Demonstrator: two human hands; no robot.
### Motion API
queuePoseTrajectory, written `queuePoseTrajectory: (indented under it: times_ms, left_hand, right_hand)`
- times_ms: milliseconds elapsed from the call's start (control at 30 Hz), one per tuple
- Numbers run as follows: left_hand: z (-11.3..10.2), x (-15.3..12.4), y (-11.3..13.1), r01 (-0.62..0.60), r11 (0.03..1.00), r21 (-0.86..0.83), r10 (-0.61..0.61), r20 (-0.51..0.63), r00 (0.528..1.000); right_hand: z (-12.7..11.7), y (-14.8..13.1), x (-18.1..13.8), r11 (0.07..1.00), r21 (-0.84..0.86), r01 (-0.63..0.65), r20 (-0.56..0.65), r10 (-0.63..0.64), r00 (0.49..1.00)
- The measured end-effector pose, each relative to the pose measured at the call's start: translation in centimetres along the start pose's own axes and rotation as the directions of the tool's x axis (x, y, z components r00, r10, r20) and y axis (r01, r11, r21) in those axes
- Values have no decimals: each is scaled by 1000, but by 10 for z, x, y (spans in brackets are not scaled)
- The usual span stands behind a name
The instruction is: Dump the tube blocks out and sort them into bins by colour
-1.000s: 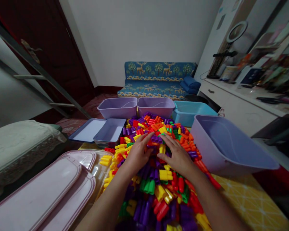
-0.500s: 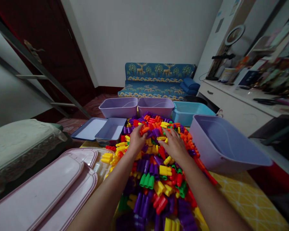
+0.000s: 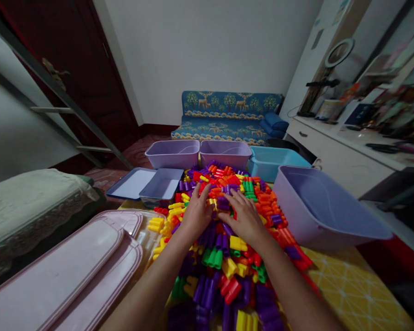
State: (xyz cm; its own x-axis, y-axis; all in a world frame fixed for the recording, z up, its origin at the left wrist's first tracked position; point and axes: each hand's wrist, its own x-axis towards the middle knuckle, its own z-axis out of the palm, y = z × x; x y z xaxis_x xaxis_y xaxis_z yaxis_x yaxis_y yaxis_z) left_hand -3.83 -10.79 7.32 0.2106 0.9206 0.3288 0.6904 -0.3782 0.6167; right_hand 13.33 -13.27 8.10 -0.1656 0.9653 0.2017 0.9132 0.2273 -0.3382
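Note:
A wide heap of plastic building blocks [image 3: 212, 257] in purple, yellow, red, orange and green covers the middle of the table. My left hand [image 3: 197, 215] lies over the heap's middle, fingers stretched forward and thumb apart. Facing it across a small gap, my right hand [image 3: 244, 216] rests on the blocks with its fingers spread. Between the two hands sit purple and yellow blocks [image 3: 222, 203]. Neither hand shows a block gripped in it, though the undersides of both are hidden. Some green blocks [image 3: 248, 187] lie just beyond my right fingertips.
Two purple bins [image 3: 174, 156] and a blue bin [image 3: 279, 161] line the far edge. A larger purple bin [image 3: 317, 207] stands right on the yellow tablecloth [image 3: 351, 285]. At left are a shallow box [image 3: 161, 184], its lid [image 3: 129, 184] and pale pink lids [image 3: 65, 262].
Both hands have drawn a little closer to me over the heap, and the right has moved left toward the other. Green blocks now show beyond the right fingers.

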Motion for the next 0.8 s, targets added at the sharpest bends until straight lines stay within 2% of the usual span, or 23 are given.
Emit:
queuePoseTrajectory:
  times_ms: [100, 200, 300, 400, 500, 567, 633, 700, 800]
  left_hand:
    - [-9, -17, 9, -26, 1000, -1, 26, 75, 997]
    - [-19, -37, 16, -36, 999, 13, 34, 124, 992]
    - [-29, -54, 17, -117, 991, 63, 99, 238, 966]
    - [-37, -63, 12, -227, 967, 116, 178, 329, 928]
    - [-36, -62, 7, -253, 946, 205, 184, 306, 934]
    - [-29, -58, 6, -220, 935, 278, 151, 249, 957]
    - [-20, -52, 7, -168, 926, 338, 106, 193, 975]
    - [-12, -44, 9, -124, 922, 366, 68, 164, 984]
    - [-3, -26, 9, -81, 932, 353, 28, 152, 988]
  right_hand:
    - [3, -7, -10, 995, 20, 94, 38, -95, 995]
    - [6, -8, -12, 999, 28, 44, 1, -44, 999]
    - [3, -5, -14, 992, 129, -13, -62, 21, 998]
    - [-6, -3, -31, 974, 223, 44, -88, -25, 996]
    - [-12, -2, -63, 973, 176, 151, -6, -152, 988]
    - [-10, 0, -82, 970, 113, 216, 64, -224, 973]
    - [-5, 4, -92, 969, 53, 242, 83, -246, 966]
    - [2, 8, -90, 973, 11, 228, 60, -229, 972]
    - [8, 9, -71, 982, 13, 187, -19, -187, 982]
